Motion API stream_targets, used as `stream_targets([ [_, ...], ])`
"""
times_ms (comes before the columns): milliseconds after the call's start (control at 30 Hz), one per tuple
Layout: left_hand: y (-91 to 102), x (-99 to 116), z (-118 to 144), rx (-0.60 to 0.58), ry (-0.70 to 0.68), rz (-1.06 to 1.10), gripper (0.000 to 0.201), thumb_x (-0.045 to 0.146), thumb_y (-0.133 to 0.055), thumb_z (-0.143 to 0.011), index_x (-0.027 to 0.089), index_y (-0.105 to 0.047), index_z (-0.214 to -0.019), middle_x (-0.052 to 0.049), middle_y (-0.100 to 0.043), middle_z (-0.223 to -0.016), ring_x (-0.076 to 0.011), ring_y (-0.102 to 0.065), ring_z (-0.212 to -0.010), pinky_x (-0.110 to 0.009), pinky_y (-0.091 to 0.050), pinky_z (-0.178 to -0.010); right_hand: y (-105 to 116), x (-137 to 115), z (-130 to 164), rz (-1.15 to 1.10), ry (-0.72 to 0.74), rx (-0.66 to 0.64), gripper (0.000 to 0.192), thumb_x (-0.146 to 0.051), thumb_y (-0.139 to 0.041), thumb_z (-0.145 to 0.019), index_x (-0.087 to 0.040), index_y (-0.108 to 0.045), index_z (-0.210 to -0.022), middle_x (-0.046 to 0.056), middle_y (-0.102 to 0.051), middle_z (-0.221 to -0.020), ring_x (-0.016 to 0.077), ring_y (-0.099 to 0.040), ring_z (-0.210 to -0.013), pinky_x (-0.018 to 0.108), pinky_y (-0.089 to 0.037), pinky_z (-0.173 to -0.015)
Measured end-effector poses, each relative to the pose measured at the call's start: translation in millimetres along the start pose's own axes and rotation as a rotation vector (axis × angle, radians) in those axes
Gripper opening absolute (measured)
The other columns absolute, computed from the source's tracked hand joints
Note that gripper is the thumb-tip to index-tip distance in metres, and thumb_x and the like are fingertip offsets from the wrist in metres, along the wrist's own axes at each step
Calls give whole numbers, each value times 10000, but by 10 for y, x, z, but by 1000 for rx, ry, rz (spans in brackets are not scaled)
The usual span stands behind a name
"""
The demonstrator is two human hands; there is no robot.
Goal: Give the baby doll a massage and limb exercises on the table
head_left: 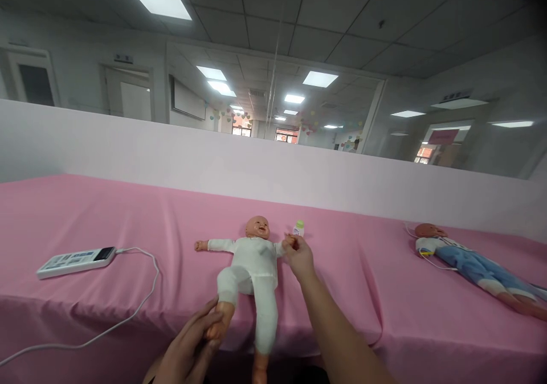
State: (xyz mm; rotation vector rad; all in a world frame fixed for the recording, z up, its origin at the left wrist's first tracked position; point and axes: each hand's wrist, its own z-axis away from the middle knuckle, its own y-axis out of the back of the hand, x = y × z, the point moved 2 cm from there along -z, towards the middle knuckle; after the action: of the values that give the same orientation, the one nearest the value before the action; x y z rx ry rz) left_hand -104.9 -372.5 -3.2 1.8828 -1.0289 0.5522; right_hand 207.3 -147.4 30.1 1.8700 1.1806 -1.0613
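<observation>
Currently, I see the baby doll (250,264) lying face-up near the front edge of the pink table cover (106,213), head pointing away from me, dressed in a white suit. My left hand (194,344) sits at the lower edge of the view, fingers curled around the doll's bare foot at the end of its bent leg. My right hand (299,256) reaches forward to the doll's outstretched arm; the fingers are pinched together on the doll's small hand, though the exact grip is hard to resolve at this distance. A small bottle with a green cap (298,228) stands upright just beyond the right hand, apart from the doll's head. A white device with a cable (77,260) lies well to the left. A second doll (470,264) in blue clothing lies far right, well apart from both hands.
</observation>
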Motion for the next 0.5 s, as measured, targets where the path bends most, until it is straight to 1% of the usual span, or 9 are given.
stream_targets([
  [67,-38,151,-229,-44,-15,40,347,401,-564,-1009,352,-704,-1323,-34,-586,-1544,-285,-562,-1413,-431,-497,-1150,-205,-263,112,105,132,-132,300,-380,-637,-863,-242,-733,-1111,42,-784,-1054,217,-721,-917,330,-573,-837],
  [133,-86,263,-457,-58,-45,85,339,373,-561,-1006,318,-721,-1300,-63,-584,-1542,-295,-549,-1425,-446,-491,-1158,-370,-443,249,276,275,-243,244,-277,-632,-857,-255,-755,-1066,37,-780,-1036,218,-698,-931,335,-543,-867],
  [200,-139,314,-653,-28,-60,113,335,338,-572,-989,288,-736,-1277,-91,-607,-1514,-304,-556,-1416,-471,-485,-1163,-483,-523,385,443,394,-336,262,-170,-630,-817,-257,-771,-1019,42,-778,-1028,233,-672,-987,353,-505,-926],
  [267,-192,311,-788,-7,-49,144,335,301,-583,-968,265,-742,-1261,-107,-626,-1489,-308,-560,-1412,-500,-473,-1171,-540,-520,485,533,458,-394,307,-104,-621,-783,-255,-778,-1000,45,-776,-1040,245,-648,-1042,368,-473,-977],
  [333,-230,281,-842,-11,-20,185,337,271,-594,-948,250,-746,-1247,-114,-627,-1487,-309,-558,-1413,-518,-468,-1172,-548,-463,524,528,464,-398,339,-91,-620,-771,-258,-781,-1017,43,-775,-1064,249,-638,-1074,378,-463,-1007],
  [400,-231,247,-807,-19,5,218,341,262,-603,-935,244,-748,-1244,-119,-621,-1494,-311,-556,-1414,-522,-469,-1169,-515,-370,497,449,416,-366,325,-130,-634,-782,-263,-783,-1038,41,-778,-1077,250,-649,-1074,389,-476,-1013],
  [433,-215,231,-755,-23,13,225,347,269,-605,-938,247,-745,-1254,-118,-616,-1501,-311,-552,-1419,-521,-467,-1170,-486,-311,462,383,366,-345,310,-165,-639,-792,-262,-782,-1050,41,-780,-1080,248,-664,-1055,391,-494,-1000],
  [500,-154,189,-590,-31,29,223,358,305,-600,-958,268,-733,-1289,-105,-603,-1519,-307,-542,-1429,-514,-468,-1169,-400,-168,361,226,221,-292,299,-267,-646,-819,-253,-772,-1090,45,-787,-1080,240,-699,-980,383,-546,-932],
])
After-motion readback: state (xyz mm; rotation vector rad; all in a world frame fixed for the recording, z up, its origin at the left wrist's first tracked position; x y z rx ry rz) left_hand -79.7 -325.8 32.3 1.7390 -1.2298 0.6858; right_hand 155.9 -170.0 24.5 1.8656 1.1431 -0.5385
